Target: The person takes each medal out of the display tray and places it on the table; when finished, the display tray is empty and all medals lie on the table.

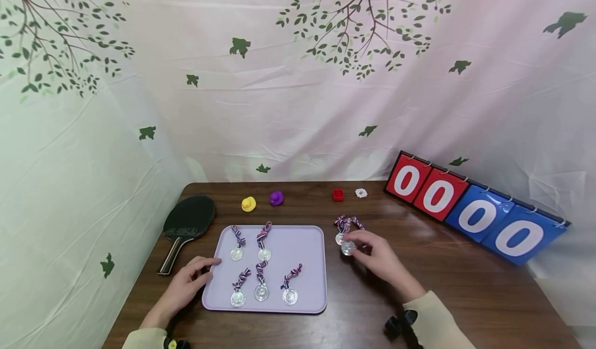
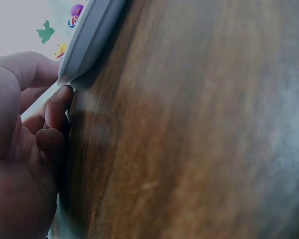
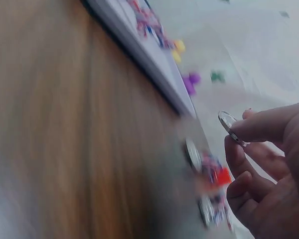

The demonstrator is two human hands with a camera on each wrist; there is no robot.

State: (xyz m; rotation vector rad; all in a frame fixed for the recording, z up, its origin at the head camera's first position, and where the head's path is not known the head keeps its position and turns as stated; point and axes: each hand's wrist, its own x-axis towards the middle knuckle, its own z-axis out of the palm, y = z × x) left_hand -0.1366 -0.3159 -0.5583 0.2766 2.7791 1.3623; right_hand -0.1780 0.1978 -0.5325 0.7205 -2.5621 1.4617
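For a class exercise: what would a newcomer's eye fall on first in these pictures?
Probably the bold red and blue scoreboard, at the right of the table. Next, the lilac tray near the centre, bearing five medals, its left edge touched by the left hand. Right of it, the right hand pinches another medal.

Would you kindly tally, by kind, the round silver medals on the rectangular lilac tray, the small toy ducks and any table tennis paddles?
Round silver medals on the rectangular lilac tray: 5
Small toy ducks, one yellow, one purple: 2
Black-faced table tennis paddle: 1
Total: 8
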